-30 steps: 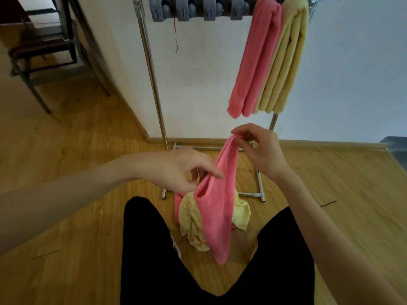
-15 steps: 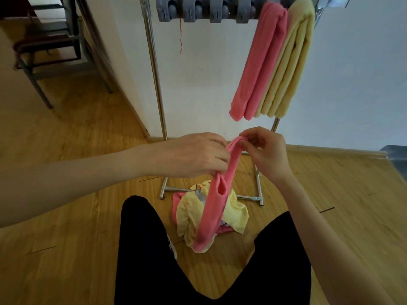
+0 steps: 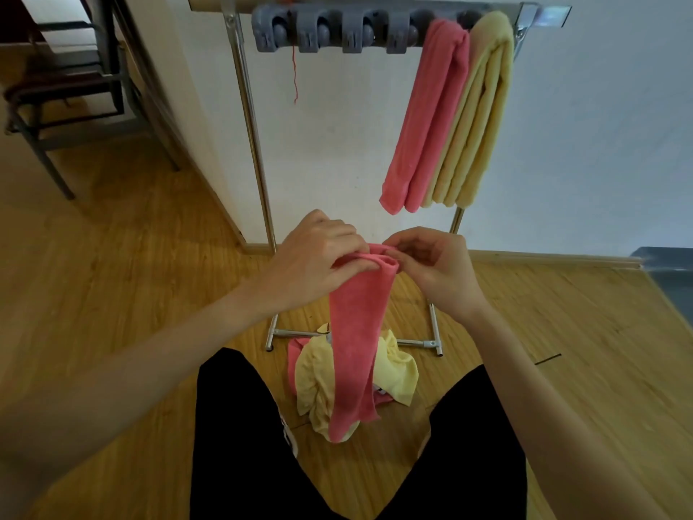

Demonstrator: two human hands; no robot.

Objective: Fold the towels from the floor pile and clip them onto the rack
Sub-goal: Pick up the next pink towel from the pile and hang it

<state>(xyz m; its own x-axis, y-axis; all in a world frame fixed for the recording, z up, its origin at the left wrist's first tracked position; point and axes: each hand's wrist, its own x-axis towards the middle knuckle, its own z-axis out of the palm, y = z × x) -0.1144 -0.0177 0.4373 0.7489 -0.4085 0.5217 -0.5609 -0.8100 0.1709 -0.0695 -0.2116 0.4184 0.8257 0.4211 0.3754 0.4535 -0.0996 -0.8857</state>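
A pink towel (image 3: 356, 339) hangs folded into a narrow strip in front of me. My left hand (image 3: 318, 257) grips its top edge from the left and my right hand (image 3: 435, 264) pinches the same edge from the right. Below it, the floor pile (image 3: 397, 373) of yellow and pink towels lies between my legs. The metal rack (image 3: 247, 106) stands against the wall with a row of grey clips (image 3: 330, 30) on its top bar. A folded pink towel (image 3: 427, 118) and a folded yellow towel (image 3: 476, 118) hang from the clips at the right end.
A dark metal chair frame (image 3: 71, 91) stands at the back left on the wooden floor (image 3: 112, 279). A red thread (image 3: 295, 75) dangles from the clip row. A dark object (image 3: 671, 272) sits at the right edge by the baseboard. My black-trousered legs (image 3: 240, 444) flank the pile.
My left hand has risen along the pink towel and joined my right hand at its top edge. The towel now hangs as a narrower, straighter folded strip.
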